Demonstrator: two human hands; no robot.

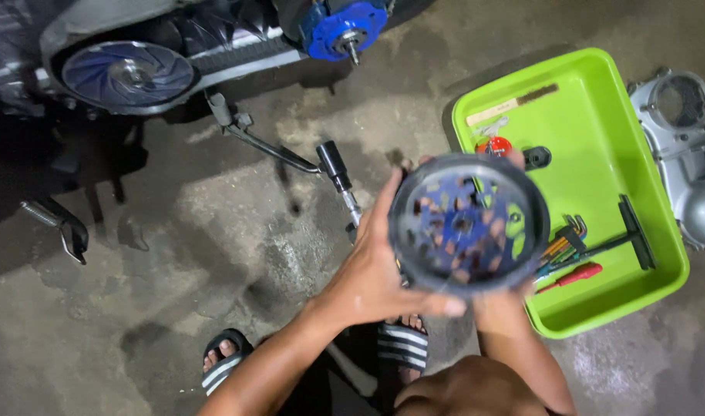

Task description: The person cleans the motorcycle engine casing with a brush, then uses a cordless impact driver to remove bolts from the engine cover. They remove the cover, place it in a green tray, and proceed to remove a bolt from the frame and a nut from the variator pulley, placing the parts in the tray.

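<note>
I hold a round dark metal bell-shaped drum (468,223) with a blue perforated inner face, open side toward me. My left hand (371,266) grips its left rim, thumb along the lower edge. My right hand (497,304) holds it from below and behind, mostly hidden by the drum; fingertips show at its top. The drum hovers over the left edge of a lime green plastic tray (599,108).
The tray holds a T-handle wrench (626,239), a set of hex keys (564,243), a red-handled tool (576,276), a brush (510,105). A scooter engine with a blue pulley (129,73) and blue hub (343,29) lies ahead. A grey engine cover (688,146) sits right. A kick lever (264,142) and socket tool (338,176) lie on the concrete. My sandalled feet (225,362) are below.
</note>
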